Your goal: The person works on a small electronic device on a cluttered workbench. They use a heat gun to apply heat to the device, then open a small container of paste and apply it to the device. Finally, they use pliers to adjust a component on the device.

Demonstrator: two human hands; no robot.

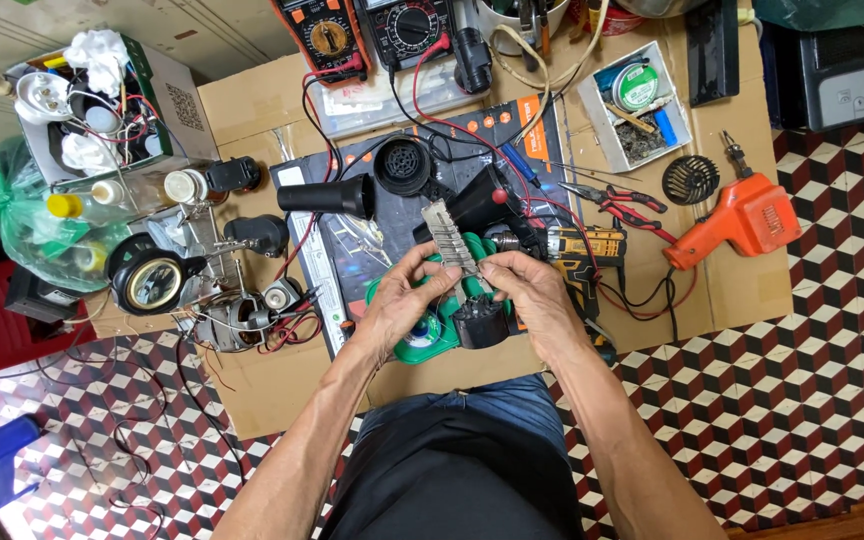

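Hands meet over the middle of the cardboard-covered tabletop [252, 100], and both grasp one thing: a flat grey heating element [449, 238], a slim card wound with wire. My left hand [399, 300] pinches its lower left edge, and my right hand [530, 292] pinches its lower right side, so both are closed on it. The element's long axis runs slantwise, its upper end pointing up and left, away from me, and its lower end reaching down toward a small black motor housing [480, 325] just beneath my fingers.

Taking the element as the landmark, I count two multimeters [372, 30] well above it at the far edge. One black nozzle tube [327, 196] lies to its left, and one round black fan grille [402, 165] sits above and left. One black hair dryer body [487, 200] lies just behind it, touching red wires. One orange soldering gun [742, 220] rests far to the right, with one round black grate [691, 179] near it. One pair of red-handled pliers [617, 198] lies between the element and that gun. One green stand [422, 340] sits directly below, under my hands. One bare electric motor [242, 320] lies lower left.
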